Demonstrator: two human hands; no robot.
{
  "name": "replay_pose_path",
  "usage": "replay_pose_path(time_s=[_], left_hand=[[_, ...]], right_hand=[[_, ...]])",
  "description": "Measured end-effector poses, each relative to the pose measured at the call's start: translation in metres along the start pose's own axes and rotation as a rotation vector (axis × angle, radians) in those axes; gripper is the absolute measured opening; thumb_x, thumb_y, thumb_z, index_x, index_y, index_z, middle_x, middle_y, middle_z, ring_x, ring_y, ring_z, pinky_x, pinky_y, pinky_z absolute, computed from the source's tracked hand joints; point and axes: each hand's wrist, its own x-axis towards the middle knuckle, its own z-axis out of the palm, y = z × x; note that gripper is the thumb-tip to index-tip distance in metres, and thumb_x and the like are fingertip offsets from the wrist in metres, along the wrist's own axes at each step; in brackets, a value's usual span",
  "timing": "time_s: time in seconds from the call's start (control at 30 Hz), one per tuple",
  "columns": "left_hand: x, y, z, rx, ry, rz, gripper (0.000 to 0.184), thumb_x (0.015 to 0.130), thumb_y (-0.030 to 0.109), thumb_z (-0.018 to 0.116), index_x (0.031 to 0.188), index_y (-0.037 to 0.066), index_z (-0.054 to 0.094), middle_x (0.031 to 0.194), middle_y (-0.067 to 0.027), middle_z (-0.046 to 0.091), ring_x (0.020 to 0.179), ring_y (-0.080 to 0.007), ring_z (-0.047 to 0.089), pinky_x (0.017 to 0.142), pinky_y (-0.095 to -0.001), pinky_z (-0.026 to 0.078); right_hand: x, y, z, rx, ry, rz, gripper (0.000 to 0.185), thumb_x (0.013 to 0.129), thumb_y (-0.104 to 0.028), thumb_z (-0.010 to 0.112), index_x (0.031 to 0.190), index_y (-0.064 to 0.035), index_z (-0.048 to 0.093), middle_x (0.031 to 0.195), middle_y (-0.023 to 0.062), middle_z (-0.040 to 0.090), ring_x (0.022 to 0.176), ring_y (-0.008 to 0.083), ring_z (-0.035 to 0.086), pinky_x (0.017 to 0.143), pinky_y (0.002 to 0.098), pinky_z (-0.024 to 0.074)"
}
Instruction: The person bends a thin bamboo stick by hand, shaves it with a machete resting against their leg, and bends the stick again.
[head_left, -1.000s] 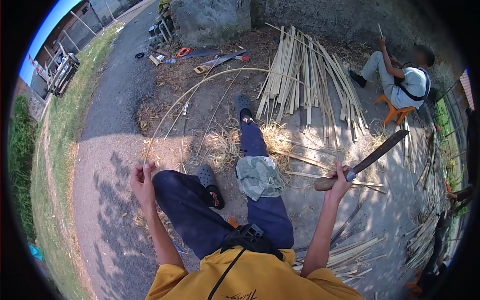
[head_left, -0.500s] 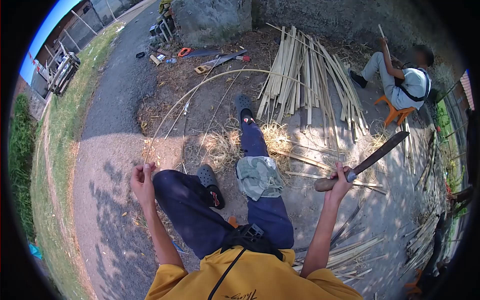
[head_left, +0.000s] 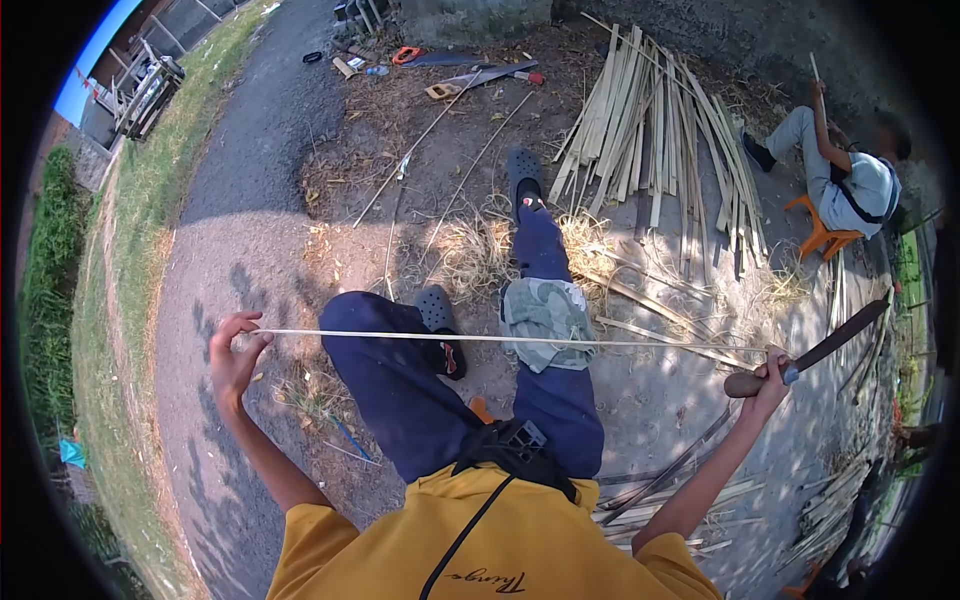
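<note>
A thin, pale bamboo strip (head_left: 470, 338) stretches almost straight across my thighs, from hand to hand. My left hand (head_left: 236, 358) pinches its left end between thumb and fingers. Out to the right, my right hand (head_left: 768, 385) is closed around the wooden handle of a machete (head_left: 838, 338) and has the strip's other end at its fingertips. The dark blade points up and away to the right. Below the strip, a camouflage cloth (head_left: 548, 322) lies over my right leg.
A large pile of split bamboo strips (head_left: 645, 120) lies ahead, with curly shavings (head_left: 465, 250) near my feet. Saws (head_left: 480, 78) rest on the ground beyond. A person (head_left: 850, 185) sits on an orange stool (head_left: 822, 236) at the right. More strips (head_left: 700, 515) lie beside me.
The strip was bowed in a high arch and is now pulled nearly straight. My hands have moved farther apart, the machete going right with my right hand. The view has shifted slightly.
</note>
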Motion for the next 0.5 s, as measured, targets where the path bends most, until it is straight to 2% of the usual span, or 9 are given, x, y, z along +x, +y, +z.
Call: replay_pose_path(time_s=[0.03, 0.07, 0.13, 0.17, 0.33, 0.4, 0.5], left_hand=[[-0.002, 0.005, -0.002, -0.081, -0.062, -0.037, 0.02, 0.076, 0.01, 0.087, 0.088, 0.0, 0.073, 0.099, -0.0105, 0.078, 0.09, -0.0224, 0.071, 0.086, -0.0373, 0.054], [-0.005, 0.014, -0.006, -0.071, -0.076, -0.052, 0.02, 0.076, 0.01, 0.087, 0.088, 0.0, 0.073, 0.099, -0.0105, 0.078, 0.09, -0.0224, 0.071, 0.086, -0.0373, 0.054], [-0.009, 0.031, -0.009, -0.019, -0.337, -0.182, 0.017, 0.076, 0.011, 0.087, 0.086, 0.001, 0.077, 0.089, -0.0082, 0.077, 0.084, -0.0192, 0.07, 0.082, -0.0355, 0.053], [-0.011, 0.033, -0.006, -0.047, -0.392, -0.219, 0.016, 0.075, 0.012, 0.088, 0.085, 0.003, 0.079, 0.083, -0.0061, 0.077, 0.08, -0.0174, 0.069, 0.08, -0.0343, 0.053], [-0.015, 0.065, 0.007, -0.086, -0.489, -0.269, 0.022, 0.075, 0.013, 0.088, 0.092, 0.001, 0.078, 0.086, -0.0078, 0.077, 0.084, -0.018, 0.07, 0.082, -0.0347, 0.054], [-0.016, 0.066, 0.015, -0.084, -0.499, -0.257, 0.024, 0.076, 0.012, 0.087, 0.095, 0.0, 0.077, 0.089, -0.0082, 0.077, 0.086, -0.0181, 0.07, 0.084, -0.0352, 0.054], [-0.013, 0.064, 0.02, -0.054, -0.455, -0.238, 0.046, 0.071, 0.021, 0.093, 0.109, 0.004, 0.075, 0.1, -0.0099, 0.077, 0.098, -0.0232, 0.074, 0.09, -0.0377, 0.055]], right_hand=[[0.004, -0.01, -0.006, -0.038, 0.005, 0.02, 0.024, 0.096, -0.002, 0.074, 0.094, -0.0149, 0.054, 0.079, -0.0028, 0.053, 0.057, 0.0067, 0.046, 0.053, 0.0232, 0.0408], [0.009, -0.014, -0.012, -0.075, 0.013, 0.035, 0.024, 0.096, -0.003, 0.075, 0.094, -0.0147, 0.054, 0.08, -0.0028, 0.053, 0.057, 0.0062, 0.046, 0.053, 0.0229, 0.0412], [0.024, -0.013, -0.03, -0.135, -0.011, 0.033, 0.024, 0.096, -0.003, 0.075, 0.095, -0.0146, 0.054, 0.08, -0.0028, 0.053, 0.057, 0.0059, 0.046, 0.053, 0.023, 0.0418], [0.03, -0.012, -0.037, -0.175, -0.035, 0.013, 0.023, 0.096, -0.003, 0.074, 0.095, -0.0145, 0.054, 0.08, -0.0029, 0.054, 0.057, 0.0057, 0.047, 0.053, 0.023, 0.0425], [0.037, -0.01, -0.029, -0.147, 0.002, 0.0, 0.025, 0.093, -0.001, 0.077, 0.093, -0.0118, 0.055, 0.077, 0.0005, 0.058, 0.055, 0.0083, 0.047, 0.051, 0.0249, 0.041], [0.042, -0.002, -0.029, -0.071, -0.024, 0.034, 0.023, 0.095, -0.004, 0.075, 0.096, -0.0155, 0.056, 0.075, -0.0035, 0.051, 0.059, 0.0076, 0.048, 0.056, 0.0248, 0.0439], [0.038, 0.002, -0.021, -0.05, -0.02, 0.065, 0.024, 0.095, -0.006, 0.077, 0.095, -0.0164, 0.055, 0.073, -0.0038, 0.05, 0.06, 0.0081, 0.048, 0.058, 0.0259, 0.0432]])
